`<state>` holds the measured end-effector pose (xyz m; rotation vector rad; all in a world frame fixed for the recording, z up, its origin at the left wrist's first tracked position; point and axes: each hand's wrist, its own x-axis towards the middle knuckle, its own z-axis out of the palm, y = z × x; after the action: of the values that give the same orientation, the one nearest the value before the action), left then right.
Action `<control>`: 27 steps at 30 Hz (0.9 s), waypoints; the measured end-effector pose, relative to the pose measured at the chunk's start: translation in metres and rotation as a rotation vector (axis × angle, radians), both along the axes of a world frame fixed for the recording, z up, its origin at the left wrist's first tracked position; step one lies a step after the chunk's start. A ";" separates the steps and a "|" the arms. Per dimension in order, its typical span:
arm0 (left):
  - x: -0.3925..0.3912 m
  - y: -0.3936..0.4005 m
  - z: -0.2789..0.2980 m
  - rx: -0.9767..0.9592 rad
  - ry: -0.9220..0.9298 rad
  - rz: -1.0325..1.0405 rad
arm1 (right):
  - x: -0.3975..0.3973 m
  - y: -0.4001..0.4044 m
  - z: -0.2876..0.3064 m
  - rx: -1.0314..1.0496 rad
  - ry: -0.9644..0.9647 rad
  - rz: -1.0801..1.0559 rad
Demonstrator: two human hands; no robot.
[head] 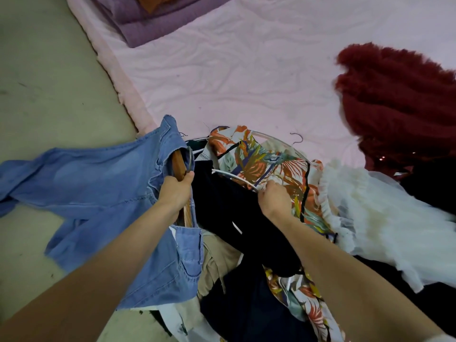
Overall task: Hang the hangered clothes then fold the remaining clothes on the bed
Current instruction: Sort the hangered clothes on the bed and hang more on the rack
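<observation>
**Both hands in the clothes pile at the bed's edge**

So, a wooden hanger (178,166) with a denim shirt (98,193) on it is gripped by the left hand (174,191), fingers wrapped tight around the wood near the metal hook. The shirt is spread out over the floor (44,70) side, off the edge of the bed (234,77).

A white hanger (234,177) is being pinched by the right hand (275,199), right where a floral garment (266,159) is draped over it. A black garment (234,213) is seen under that hanger, between the two hands.

Further right, a white tulle piece (385,218) is heaped just beside the floral one, and a fluffy dark red item (399,99) is piled beyond it. Folded purple fabric (153,23) is left at the far end of the bed, well apart from the pile.
</observation>
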<state>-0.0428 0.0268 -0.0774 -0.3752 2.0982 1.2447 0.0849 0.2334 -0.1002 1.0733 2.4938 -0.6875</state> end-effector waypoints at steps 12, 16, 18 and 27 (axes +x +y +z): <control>-0.007 -0.024 0.024 -0.034 0.050 0.080 | -0.029 0.004 0.018 -0.516 -0.034 -0.529; -0.008 -0.032 0.028 -0.041 0.062 0.084 | -0.033 -0.021 0.020 -0.492 0.177 -0.446; -0.006 -0.035 0.033 -0.041 0.069 0.093 | -0.024 -0.035 0.021 -0.276 0.256 -0.474; -0.001 -0.047 0.037 -0.027 0.046 0.103 | -0.017 -0.007 0.009 -0.340 -0.034 -0.286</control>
<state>-0.0434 -0.0202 -0.0403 -0.4771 2.1600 1.2960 0.0680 0.2268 -0.0917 1.3028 2.1102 -1.1169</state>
